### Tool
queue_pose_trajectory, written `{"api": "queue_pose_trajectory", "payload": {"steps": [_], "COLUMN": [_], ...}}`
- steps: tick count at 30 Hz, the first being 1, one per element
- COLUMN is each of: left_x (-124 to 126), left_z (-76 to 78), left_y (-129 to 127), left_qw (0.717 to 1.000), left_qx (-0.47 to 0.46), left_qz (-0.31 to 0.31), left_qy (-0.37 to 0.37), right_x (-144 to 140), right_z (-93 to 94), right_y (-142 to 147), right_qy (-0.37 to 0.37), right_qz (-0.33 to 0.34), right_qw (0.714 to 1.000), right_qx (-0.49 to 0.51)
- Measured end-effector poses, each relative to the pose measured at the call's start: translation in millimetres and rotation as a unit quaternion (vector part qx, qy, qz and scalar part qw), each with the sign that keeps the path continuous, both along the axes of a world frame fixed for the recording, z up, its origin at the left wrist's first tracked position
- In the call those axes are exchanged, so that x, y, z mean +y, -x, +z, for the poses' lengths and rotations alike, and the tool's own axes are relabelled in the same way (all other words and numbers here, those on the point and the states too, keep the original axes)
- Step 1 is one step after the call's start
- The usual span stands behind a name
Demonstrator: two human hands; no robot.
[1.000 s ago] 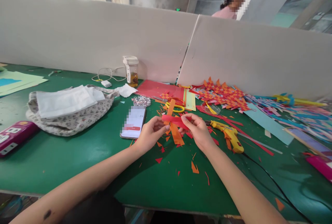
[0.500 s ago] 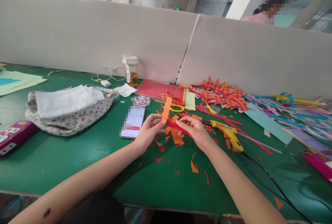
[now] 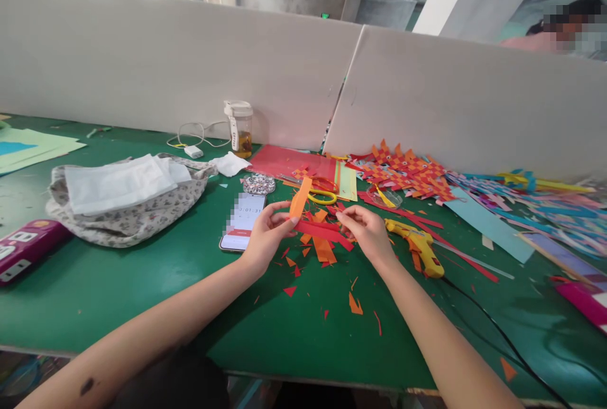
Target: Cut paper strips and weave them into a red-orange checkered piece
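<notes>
My left hand pinches an orange paper strip, which stands up at a slant, together with a red paper strip that runs out to the right. At the red strip's right part, my right hand has thumb and fingers closed on it; the exact contact is partly hidden. Under the hands lie orange paper pieces and red scraps. Yellow-handled scissors rest just beyond. A yellow hot glue gun lies right of my right hand.
A phone lies beside my left hand. Woven red-orange paper shapes are piled back right, near coloured strips. A lidded bottle stands before the partition. A patterned cloth bag lies left. A person is beyond the partition.
My right hand has shifted slightly right, its fingers drawn back from the left hand, so more of the red strip shows. The orange strip tilts a little more. The person behind moved right.
</notes>
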State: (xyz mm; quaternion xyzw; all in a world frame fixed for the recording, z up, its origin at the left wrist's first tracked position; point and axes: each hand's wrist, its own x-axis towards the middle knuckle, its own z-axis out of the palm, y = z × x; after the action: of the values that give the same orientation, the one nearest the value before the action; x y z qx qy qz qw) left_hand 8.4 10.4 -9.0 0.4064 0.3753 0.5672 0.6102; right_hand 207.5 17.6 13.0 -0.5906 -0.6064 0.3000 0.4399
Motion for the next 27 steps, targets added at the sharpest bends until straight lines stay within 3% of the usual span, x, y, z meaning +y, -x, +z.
{"api": "queue_pose_trajectory", "payload": {"steps": [3, 6, 8, 11, 17, 22, 25, 27], "left_x": [1.0, 2.0, 2.5, 3.1, 4.2, 3.1, 2.5, 2.3], "left_z": [-1.4, -3.6, -4.9, -6.3, -8.5, -6.9, -5.4, -4.9], "left_y": [0.1, 0.6, 1.2, 1.7, 1.6, 1.1, 1.2, 1.1], "left_qw": [1.0, 1.0, 1.0, 0.999, 0.998, 0.998, 0.998, 0.998], "left_qx": [0.002, 0.011, 0.025, 0.045, 0.047, 0.044, 0.045, 0.049], "left_qz": [0.01, 0.008, -0.008, -0.028, -0.035, -0.037, -0.038, -0.039], "left_qy": [0.005, 0.002, 0.001, 0.008, 0.024, 0.027, 0.029, 0.029], "right_x": [3.2, 3.3, 2.5, 1.8, 8.4, 13.6, 12.7, 11.1], "right_z": [-6.2, -12.6, -15.4, -16.6, -13.8, -8.4, -4.1, -2.3], "right_y": [-5.4, -5.9, -4.9, -4.2, -14.1, -17.9, -12.8, -9.7], "right_qy": [-0.037, 0.004, 0.034, 0.047, -0.01, -0.043, 0.007, 0.036], "right_qz": [-0.052, -0.053, -0.043, -0.03, -0.073, -0.119, -0.113, -0.105], "right_qw": [0.972, 0.922, 0.905, 0.906, 0.947, 0.991, 0.984, 0.972], "right_qx": [-0.226, -0.385, -0.421, -0.42, -0.312, -0.047, 0.137, 0.208]}}
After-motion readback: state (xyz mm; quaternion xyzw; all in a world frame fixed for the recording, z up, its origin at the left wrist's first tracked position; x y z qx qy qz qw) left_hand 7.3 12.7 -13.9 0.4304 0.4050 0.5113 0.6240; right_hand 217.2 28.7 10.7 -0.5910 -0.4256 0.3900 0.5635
